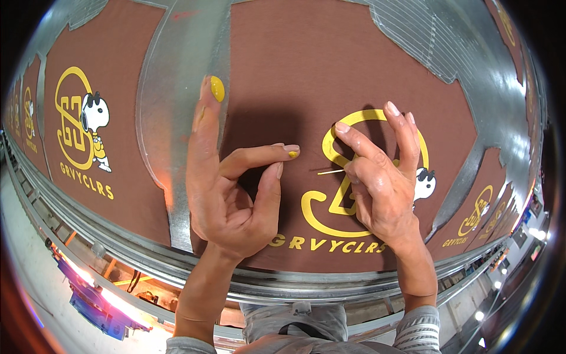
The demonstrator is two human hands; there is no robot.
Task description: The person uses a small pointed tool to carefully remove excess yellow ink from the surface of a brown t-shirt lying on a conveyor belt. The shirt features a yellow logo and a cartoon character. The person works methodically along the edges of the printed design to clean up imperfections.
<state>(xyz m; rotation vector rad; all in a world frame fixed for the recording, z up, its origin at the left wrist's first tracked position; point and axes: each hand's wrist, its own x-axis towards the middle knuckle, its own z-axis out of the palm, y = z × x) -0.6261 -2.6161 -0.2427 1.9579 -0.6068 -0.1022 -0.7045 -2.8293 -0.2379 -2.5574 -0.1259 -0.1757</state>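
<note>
A brown cut fabric panel (pixel 271 71) lies flat on the grey work surface in front of me. It carries a yellow looped emblem (pixel 304 206) with lettering below and a white cartoon dog (pixel 425 186) in dark glasses, partly hidden. Over the emblem, my right hand (pixel 383 189) pinches a thin pale-yellow stick (pixel 330 172), its tip pointing left near the print. My left hand (pixel 230 189) hovers over the panel's left side, palm facing up, holding nothing. One finger stretches away with a yellow paint blob (pixel 217 89); another bent fingertip, close to the thumb, has a smaller yellow smear.
Another brown panel (pixel 124 47) with the same print, fully visible, lies to the left. Smaller-looking printed panels (pixel 486 194) continue at the right. A metal rail (pixel 265 286) runs along the near table edge. Below left stands a blue machine (pixel 100 310) beside a bright glow.
</note>
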